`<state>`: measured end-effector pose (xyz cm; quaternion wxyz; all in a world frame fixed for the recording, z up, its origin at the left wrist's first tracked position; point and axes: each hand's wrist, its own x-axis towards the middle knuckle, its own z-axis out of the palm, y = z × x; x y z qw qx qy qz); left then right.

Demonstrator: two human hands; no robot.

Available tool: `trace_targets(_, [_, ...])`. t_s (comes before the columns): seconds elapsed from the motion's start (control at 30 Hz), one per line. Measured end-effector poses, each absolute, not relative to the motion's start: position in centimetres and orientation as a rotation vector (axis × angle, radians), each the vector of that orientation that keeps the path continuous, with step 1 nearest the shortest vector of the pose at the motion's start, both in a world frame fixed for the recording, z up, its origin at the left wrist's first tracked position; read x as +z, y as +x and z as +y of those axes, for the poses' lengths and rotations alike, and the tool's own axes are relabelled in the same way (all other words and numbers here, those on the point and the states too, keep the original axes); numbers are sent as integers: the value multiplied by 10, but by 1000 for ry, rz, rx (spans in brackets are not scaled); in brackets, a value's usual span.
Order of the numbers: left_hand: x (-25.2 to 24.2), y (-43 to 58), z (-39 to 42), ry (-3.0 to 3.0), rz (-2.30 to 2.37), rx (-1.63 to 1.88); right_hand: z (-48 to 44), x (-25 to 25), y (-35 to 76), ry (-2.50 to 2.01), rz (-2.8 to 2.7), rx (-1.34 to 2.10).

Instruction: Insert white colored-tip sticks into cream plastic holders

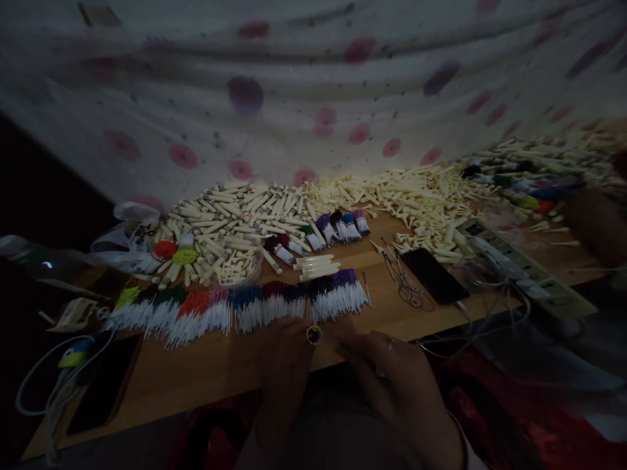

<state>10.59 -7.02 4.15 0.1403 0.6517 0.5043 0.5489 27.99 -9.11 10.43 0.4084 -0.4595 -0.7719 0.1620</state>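
At the table's front edge, my left hand [287,352] is closed around a pale pen barrel [314,335], whose round open end faces up at me with dark bits inside. My right hand [392,369], a ring on one finger, is just to the right with its fingers pinched together. Whatever they hold is too dark to make out. Beyond both hands lies a row of thin white pen refills [274,305] with coloured ends, grouped by colour. A few cream pen barrels [316,266] lie side by side behind that row.
Cream barrels [245,209] and pointed cream pieces [416,196] are heaped along the curtain [304,117]. A phone [435,275] and a power strip [529,267] with cables lie right; another dark phone [105,384] lies left. Another person's hand [595,222] is at far right.
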Motion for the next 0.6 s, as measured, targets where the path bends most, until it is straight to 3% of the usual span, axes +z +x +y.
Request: trace_targets(0.6, [32,100,-65,1803,1443,1451,-81,101,278,-1294,-2009,319])
